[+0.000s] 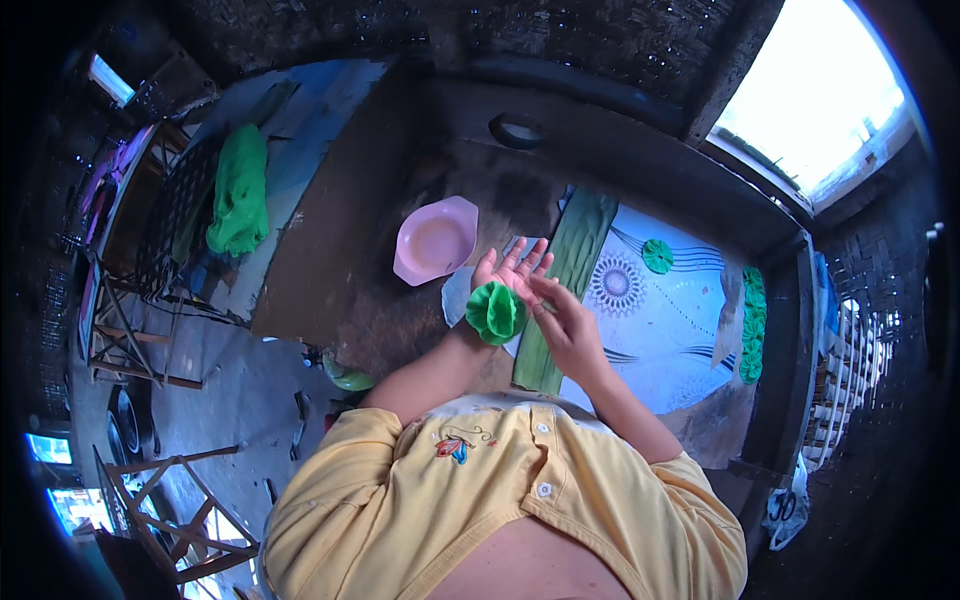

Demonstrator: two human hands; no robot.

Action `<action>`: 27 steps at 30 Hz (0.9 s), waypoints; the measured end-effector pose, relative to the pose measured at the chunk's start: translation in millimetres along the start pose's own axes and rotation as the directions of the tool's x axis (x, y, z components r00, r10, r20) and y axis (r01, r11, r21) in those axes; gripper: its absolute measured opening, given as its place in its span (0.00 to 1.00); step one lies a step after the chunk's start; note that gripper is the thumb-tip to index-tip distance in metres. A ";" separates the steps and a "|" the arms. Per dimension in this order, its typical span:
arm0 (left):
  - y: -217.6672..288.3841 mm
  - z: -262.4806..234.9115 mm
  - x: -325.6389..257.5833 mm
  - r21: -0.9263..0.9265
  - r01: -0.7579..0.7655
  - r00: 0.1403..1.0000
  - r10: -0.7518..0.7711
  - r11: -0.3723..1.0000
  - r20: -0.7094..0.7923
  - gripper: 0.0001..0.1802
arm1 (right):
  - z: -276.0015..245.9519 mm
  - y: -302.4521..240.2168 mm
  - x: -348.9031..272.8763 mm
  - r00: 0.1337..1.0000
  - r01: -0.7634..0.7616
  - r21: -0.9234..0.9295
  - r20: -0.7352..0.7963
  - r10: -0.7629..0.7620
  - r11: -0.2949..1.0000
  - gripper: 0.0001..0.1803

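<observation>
My left hand (pixel 514 272) is turned palm up with its fingers spread. A ruffled green rosette (pixel 495 313) sits against the heel of that hand and its wrist, its folds standing up around a deep crease. My right hand (pixel 570 328) reaches in from the right, fingers bent and close together, the tips at the edge of the left palm. Whatever those tips may pinch is too small to make out. To the right lies a flat round green rosette (pixel 657 256) on a patterned white sheet (pixel 660 320). Several more green rosettes (pixel 752 325) line up at the table's right side.
A pink dish (pixel 436 240) stands left of my hands. A long green strip (pixel 570 285) runs across the table beside the sheet. A dark raised board (pixel 640 135) edges the far side. Bunched green material (pixel 240 190) lies on a surface at left; a wooden stool frame (pixel 185 515) stands below.
</observation>
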State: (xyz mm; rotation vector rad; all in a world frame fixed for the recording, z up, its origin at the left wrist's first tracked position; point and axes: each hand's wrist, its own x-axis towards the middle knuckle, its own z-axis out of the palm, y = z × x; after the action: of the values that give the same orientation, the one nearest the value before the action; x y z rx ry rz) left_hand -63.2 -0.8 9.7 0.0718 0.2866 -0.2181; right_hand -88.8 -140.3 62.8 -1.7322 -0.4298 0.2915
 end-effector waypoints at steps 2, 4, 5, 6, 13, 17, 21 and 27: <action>-0.3 4.6 -2.8 0.056 -0.047 0.997 0.050 0.997 -0.054 0.29 | 0.0 -13.7 -7.0 0.929 0.314 -0.504 -0.012 -0.370 0.805 0.24; -1.3 6.4 -3.9 0.208 -0.110 0.989 0.127 0.972 -0.071 0.29 | 2.6 -27.9 -15.4 0.897 0.351 -0.614 0.005 -0.442 0.706 0.25; -1.7 7.0 -3.2 0.203 -0.127 0.986 0.147 0.971 -0.082 0.30 | 5.2 -33.7 -18.7 0.895 0.362 -0.595 0.007 -0.447 0.717 0.27; -2.5 7.2 -2.8 0.194 -0.140 0.981 0.163 0.971 -0.108 0.30 | 7.0 -38.4 -21.8 0.900 0.362 -0.635 0.046 -0.434 0.683 0.27; -7.5 12.2 -1.5 0.197 -0.202 0.969 0.225 0.959 -0.103 0.33 | 13.4 -36.0 -25.5 0.958 0.276 -0.787 0.176 -0.227 0.552 0.25; -10.1 14.7 -2.8 0.189 -0.227 0.960 0.252 0.956 -0.121 0.35 | 13.3 -28.7 -25.8 0.947 0.317 -0.782 0.227 -0.227 0.536 0.22; -11.1 18.3 0.2 0.116 -0.255 0.952 0.270 0.960 -0.143 0.36 | 2.4 -22.9 -17.6 0.957 0.284 -0.604 0.219 -0.188 0.745 0.25; -8.0 22.2 -1.6 0.241 -0.253 0.961 0.272 0.937 -0.052 0.38 | -12.0 -11.3 -11.1 0.971 0.225 -0.399 0.162 -0.173 0.889 0.34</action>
State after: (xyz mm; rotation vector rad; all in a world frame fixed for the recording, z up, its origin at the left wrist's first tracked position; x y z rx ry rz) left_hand -60.4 -10.6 31.0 0.3509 0.3318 0.0191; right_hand -95.1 -153.9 75.9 -2.0714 -0.8019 0.1628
